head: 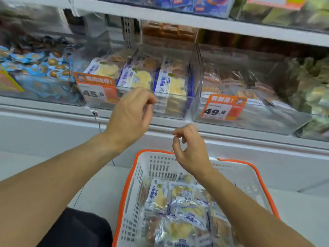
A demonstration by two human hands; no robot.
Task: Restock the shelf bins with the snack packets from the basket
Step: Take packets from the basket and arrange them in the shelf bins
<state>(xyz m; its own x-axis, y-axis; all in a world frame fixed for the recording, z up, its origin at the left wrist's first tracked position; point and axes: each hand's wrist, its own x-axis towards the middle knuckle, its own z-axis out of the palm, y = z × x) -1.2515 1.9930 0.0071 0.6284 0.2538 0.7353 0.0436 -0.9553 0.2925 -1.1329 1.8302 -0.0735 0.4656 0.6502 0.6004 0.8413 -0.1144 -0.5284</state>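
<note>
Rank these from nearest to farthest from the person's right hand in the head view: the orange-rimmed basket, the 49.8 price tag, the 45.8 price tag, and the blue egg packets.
From the right hand:
1. Basket, directly below the hand, its rim passing under it.
2. 49.8 price tag, above and slightly right, on a clear bin.
3. 45.8 price tag, upper left, beyond the left hand.
4. Blue egg packets, far left on the shelf.

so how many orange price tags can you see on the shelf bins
3, perhaps more out of view. One reading 45.8 on the middle bin's front, one reading 49.8 on the bin to its right, and one partly cut off at the left edge.
</note>
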